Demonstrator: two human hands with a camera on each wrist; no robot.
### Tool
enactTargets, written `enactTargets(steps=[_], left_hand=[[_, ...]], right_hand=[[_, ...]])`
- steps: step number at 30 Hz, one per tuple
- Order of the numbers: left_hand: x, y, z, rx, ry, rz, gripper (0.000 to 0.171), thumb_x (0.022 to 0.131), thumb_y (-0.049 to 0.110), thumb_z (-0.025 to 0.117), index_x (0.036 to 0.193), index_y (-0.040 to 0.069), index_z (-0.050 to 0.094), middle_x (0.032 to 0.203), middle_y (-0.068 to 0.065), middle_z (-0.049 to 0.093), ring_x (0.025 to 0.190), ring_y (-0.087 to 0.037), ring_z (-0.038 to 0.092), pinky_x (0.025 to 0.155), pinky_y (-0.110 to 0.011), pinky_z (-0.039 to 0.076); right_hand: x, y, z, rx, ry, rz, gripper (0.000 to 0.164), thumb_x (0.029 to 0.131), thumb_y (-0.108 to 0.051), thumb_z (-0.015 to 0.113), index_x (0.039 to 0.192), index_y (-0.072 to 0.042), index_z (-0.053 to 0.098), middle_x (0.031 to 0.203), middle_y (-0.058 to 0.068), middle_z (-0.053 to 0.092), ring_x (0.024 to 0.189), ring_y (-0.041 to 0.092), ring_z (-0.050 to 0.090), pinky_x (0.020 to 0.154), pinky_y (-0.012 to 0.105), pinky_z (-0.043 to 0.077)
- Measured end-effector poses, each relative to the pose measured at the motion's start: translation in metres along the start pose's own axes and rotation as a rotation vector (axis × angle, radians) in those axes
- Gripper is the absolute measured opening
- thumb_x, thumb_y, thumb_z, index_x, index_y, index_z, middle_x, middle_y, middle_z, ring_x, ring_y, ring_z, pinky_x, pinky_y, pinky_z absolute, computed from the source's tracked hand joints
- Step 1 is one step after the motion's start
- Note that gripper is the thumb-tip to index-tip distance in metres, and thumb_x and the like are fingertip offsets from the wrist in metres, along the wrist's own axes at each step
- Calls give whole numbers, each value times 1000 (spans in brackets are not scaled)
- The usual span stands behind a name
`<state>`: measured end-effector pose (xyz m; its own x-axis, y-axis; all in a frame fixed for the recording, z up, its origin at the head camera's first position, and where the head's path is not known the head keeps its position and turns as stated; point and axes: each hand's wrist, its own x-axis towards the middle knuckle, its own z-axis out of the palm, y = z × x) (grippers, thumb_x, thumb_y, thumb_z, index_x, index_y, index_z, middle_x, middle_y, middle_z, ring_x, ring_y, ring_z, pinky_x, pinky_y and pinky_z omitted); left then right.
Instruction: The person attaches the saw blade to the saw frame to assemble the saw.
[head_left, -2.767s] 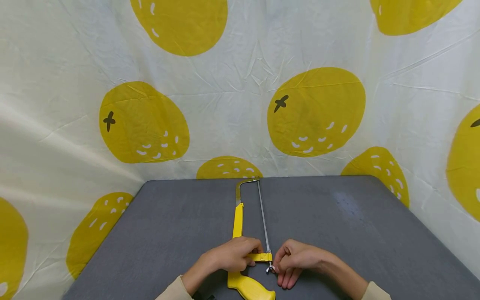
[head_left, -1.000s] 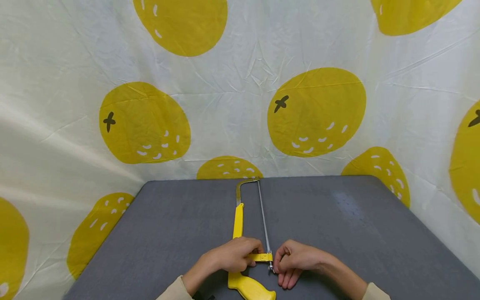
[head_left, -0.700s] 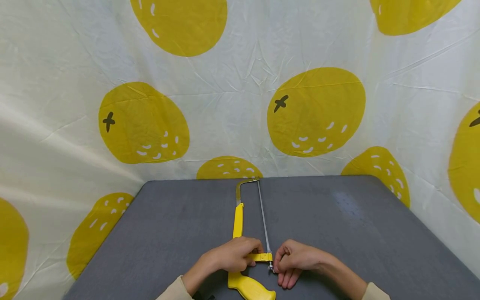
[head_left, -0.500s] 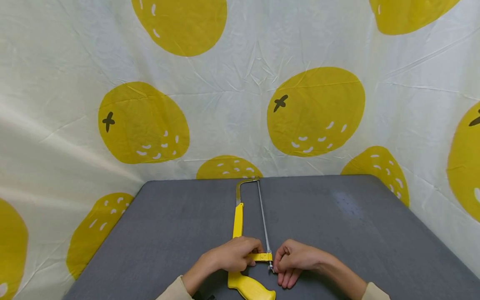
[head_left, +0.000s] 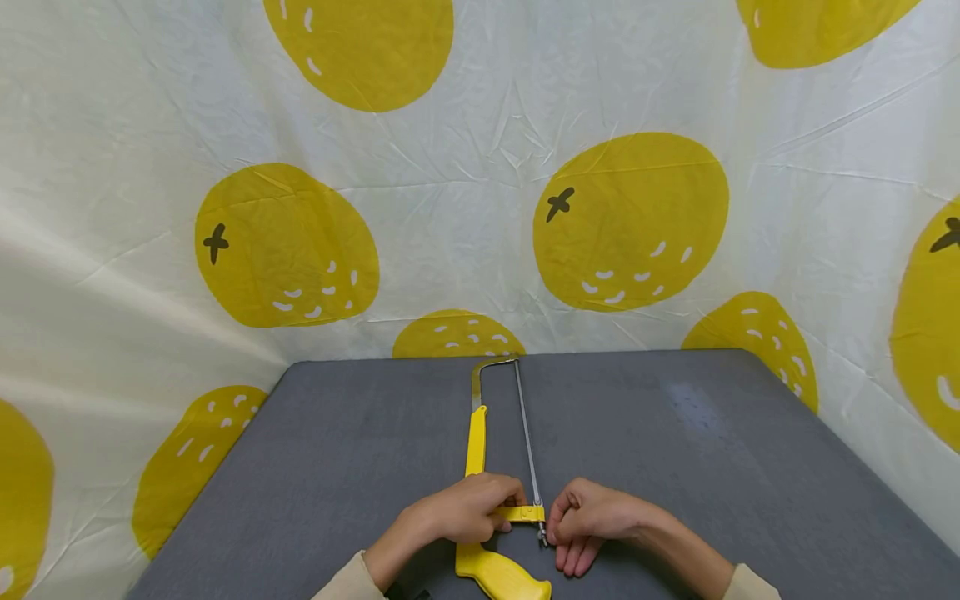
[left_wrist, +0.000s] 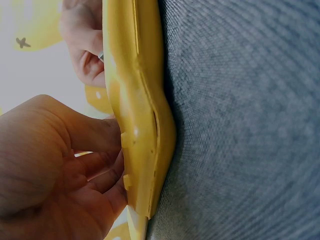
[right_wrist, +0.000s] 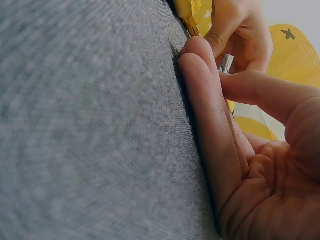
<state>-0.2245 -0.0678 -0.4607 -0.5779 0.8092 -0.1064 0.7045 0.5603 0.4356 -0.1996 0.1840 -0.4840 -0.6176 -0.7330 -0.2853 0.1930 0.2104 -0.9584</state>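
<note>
A hacksaw (head_left: 476, 442) with a yellow handle and frame lies on the table, its thin blade (head_left: 527, 433) to the right and its grip toward me. My left hand (head_left: 467, 510) holds the near yellow arm of the frame between thumb and fingers. In the left wrist view the yellow handle (left_wrist: 140, 115) hides part of those fingers. At the near end of the blade is a small metal wing nut (head_left: 542, 536), pinched at its edge by the thumb and forefinger of my right hand (head_left: 592, 525). The right hand's other fingers (right_wrist: 210, 110) lie along the tabletop.
The grey table (head_left: 360, 442) carries the saw near its middle, with a pale patch (head_left: 693, 408) at right. Behind it hangs a white curtain (head_left: 465, 233) printed with yellow fruit. A small dark object (head_left: 422, 595) shows at the bottom edge.
The wing nut has turned; its wings stand at a different angle than 2.8 s ago. Both hands and the hacksaw keep their places.
</note>
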Motion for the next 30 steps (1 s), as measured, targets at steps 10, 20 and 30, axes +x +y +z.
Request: enactTargets(steps=[10,20,30], left_hand=[[0,-1,1,-9,-10,-23,23,95,8,72,113,20,66,96,14,62,79,1,52,77,-16,47],[-1,0,0,-11,-15,-30,22,95,9,72,113,20,66,95,14,62,79,0,52,77,-16,47],[0,0,0,-21,-18,-23,22,95,9,72,113,21,66,96,14,62,80,1,52,78,-16,48]], right_hand=[[0,0,1,-1,9,2,15,89,-3,61,96,6,71,73,4,75,63,7,73,56,25,58],[0,0,1,-9,14,6,16,89,-3,62,96,7,72,73,4,75,64,7,73,56,25,58],[-1,0,0,-8,-1,13,16,90,-4,64,98,6,73,74,2,76,64,6,73,56,24,58]])
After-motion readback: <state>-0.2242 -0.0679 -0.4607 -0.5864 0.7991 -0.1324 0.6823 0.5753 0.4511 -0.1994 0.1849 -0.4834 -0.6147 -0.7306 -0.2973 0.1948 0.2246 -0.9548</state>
